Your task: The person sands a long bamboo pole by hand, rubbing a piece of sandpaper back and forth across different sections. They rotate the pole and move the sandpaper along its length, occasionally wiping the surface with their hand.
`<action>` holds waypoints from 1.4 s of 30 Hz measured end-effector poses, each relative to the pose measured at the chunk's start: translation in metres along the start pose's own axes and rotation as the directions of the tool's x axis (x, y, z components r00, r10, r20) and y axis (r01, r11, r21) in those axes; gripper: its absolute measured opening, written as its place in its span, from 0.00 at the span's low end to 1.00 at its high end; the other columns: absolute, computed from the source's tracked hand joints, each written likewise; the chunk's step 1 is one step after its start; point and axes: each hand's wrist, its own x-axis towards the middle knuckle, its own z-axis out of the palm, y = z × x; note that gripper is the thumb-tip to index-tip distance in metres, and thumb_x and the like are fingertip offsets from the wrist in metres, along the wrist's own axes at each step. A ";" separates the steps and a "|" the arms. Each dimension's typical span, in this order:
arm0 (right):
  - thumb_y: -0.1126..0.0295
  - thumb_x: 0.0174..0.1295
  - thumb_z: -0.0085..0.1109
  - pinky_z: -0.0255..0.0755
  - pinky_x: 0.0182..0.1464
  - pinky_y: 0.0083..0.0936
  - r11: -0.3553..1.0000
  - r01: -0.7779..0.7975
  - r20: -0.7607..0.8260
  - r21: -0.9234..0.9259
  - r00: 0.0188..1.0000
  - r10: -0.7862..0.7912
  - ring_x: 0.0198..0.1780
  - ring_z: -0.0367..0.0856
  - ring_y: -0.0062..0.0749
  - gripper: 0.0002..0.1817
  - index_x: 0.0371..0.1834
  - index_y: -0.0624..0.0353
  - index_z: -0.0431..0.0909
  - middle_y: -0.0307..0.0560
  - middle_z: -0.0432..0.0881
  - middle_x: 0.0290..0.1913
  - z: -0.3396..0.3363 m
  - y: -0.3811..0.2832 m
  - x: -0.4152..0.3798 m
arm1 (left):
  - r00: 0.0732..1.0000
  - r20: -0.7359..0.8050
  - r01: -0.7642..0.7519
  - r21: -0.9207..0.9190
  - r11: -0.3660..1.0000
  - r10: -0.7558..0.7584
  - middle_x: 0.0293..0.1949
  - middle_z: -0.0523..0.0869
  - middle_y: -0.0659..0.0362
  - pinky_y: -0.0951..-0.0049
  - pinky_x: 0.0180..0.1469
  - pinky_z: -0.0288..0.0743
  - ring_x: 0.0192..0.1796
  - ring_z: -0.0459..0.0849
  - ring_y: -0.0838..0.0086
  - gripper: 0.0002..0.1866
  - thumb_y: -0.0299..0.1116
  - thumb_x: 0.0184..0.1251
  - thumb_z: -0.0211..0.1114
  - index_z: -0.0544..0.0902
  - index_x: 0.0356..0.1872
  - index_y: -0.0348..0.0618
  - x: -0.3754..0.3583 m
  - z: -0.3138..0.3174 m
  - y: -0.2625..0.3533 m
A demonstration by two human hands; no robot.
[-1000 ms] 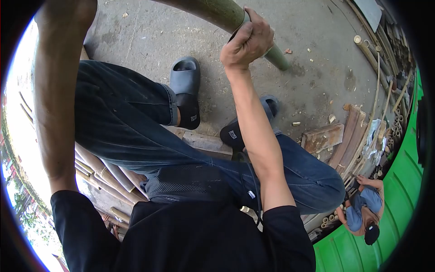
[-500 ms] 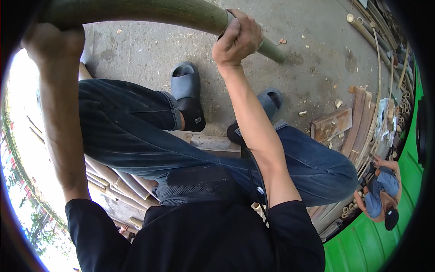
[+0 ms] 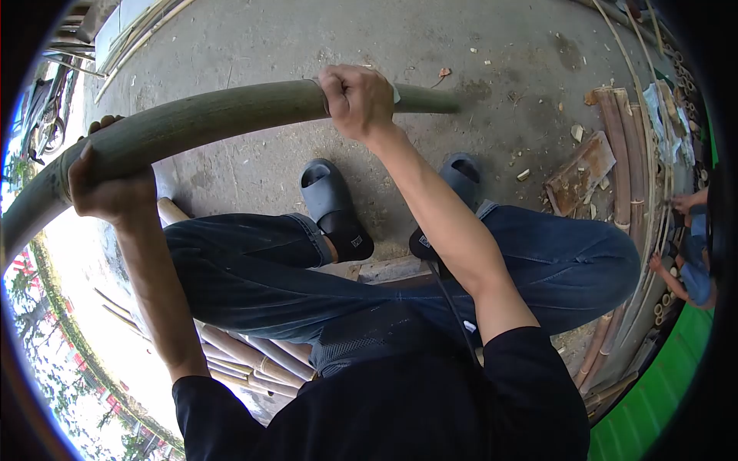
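A thick green bamboo pole point(image 3: 223, 113) runs across in front of me, seeming bent in this wide view. My left hand point(image 3: 115, 183) is closed round it from below, fingertips showing over its upper side. Farther right, my right hand point(image 3: 360, 102) is wrapped over the same pole from above, its fingers curled. A small pale edge point(image 3: 396, 94) shows beside the right hand; what it belongs to is hidden. Past that hand, the pole's right end point(image 3: 442, 100) sticks out above the concrete floor.
Below the pole are my slippers point(image 3: 327, 188) and jeans. Brown bamboo strips point(image 3: 619, 154) and a worn wooden block point(image 3: 580, 173) lie at right among chips. Another person point(image 3: 696, 246) is at the far right by a green wall point(image 3: 653, 403). Several poles point(image 3: 254, 357) lie under my left leg.
The view has shifted, so the pole and both hands appear lower in it, with more of the pole's left part showing. Both hands still grip the pole.
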 end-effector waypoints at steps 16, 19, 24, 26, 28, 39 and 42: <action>0.41 0.74 0.36 0.78 0.44 0.43 0.978 -0.192 0.133 -0.080 0.970 0.202 0.40 0.88 0.49 0.32 0.39 0.50 0.89 0.50 0.90 0.36 -0.035 0.121 -0.034 | 1.000 0.012 -0.021 0.032 0.999 0.020 0.45 0.83 0.48 0.56 0.63 0.74 0.52 0.83 0.55 0.28 0.39 0.48 0.62 0.78 0.52 0.34 -0.005 0.013 -0.007; 0.40 0.74 0.37 0.78 0.42 0.42 0.997 -0.039 -0.014 0.061 0.999 0.040 0.37 0.88 0.46 0.33 0.37 0.50 0.90 0.48 0.90 0.34 -0.022 0.068 -0.031 | 1.000 0.001 -0.021 0.065 0.998 0.021 0.45 0.83 0.48 0.56 0.63 0.74 0.52 0.83 0.56 0.27 0.39 0.49 0.61 0.78 0.51 0.33 -0.002 0.017 -0.005; 0.43 0.75 0.37 0.72 0.55 0.42 0.967 -0.132 -0.273 -0.218 0.959 0.070 0.43 0.85 0.45 0.31 0.41 0.52 0.89 0.48 0.90 0.40 -0.047 0.202 -0.081 | 0.997 -0.035 -0.063 0.056 0.996 0.065 0.44 0.83 0.47 0.57 0.63 0.74 0.52 0.83 0.56 0.27 0.38 0.49 0.61 0.78 0.49 0.31 0.003 0.010 -0.009; 0.43 0.76 0.37 0.71 0.57 0.41 0.959 -0.165 -0.276 -0.229 0.956 0.099 0.46 0.85 0.45 0.31 0.41 0.52 0.89 0.48 0.89 0.42 -0.050 0.223 -0.086 | 0.990 -0.060 -0.122 0.066 0.990 0.126 0.44 0.83 0.48 0.57 0.63 0.74 0.52 0.83 0.56 0.27 0.39 0.49 0.61 0.78 0.50 0.31 0.000 0.013 -0.013; 0.44 0.76 0.38 0.72 0.55 0.42 0.976 -0.117 -0.212 -0.181 0.974 0.077 0.44 0.85 0.45 0.30 0.38 0.53 0.88 0.48 0.89 0.40 -0.043 0.190 -0.077 | 0.995 -0.042 -0.088 0.059 0.994 0.091 0.44 0.83 0.48 0.56 0.63 0.74 0.52 0.83 0.56 0.27 0.39 0.49 0.61 0.78 0.50 0.31 0.003 0.010 -0.011; 0.52 0.74 0.43 0.73 0.50 0.44 0.972 -0.027 -0.288 -0.234 0.957 -0.043 0.42 0.83 0.52 0.22 0.41 0.56 0.83 0.50 0.85 0.36 -0.036 0.178 -0.074 | 0.993 -0.094 -0.055 0.095 0.994 0.064 0.43 0.84 0.45 0.55 0.62 0.74 0.50 0.84 0.55 0.26 0.37 0.49 0.61 0.80 0.49 0.30 0.004 0.006 -0.009; 0.55 0.73 0.43 0.72 0.51 0.44 0.946 -0.119 -0.344 -0.302 0.939 0.008 0.45 0.82 0.51 0.21 0.39 0.55 0.83 0.50 0.85 0.37 -0.040 0.195 -0.078 | 0.995 -0.091 -0.027 0.076 0.997 0.034 0.43 0.84 0.46 0.55 0.63 0.74 0.51 0.83 0.55 0.26 0.38 0.50 0.61 0.80 0.49 0.31 0.006 -0.003 -0.011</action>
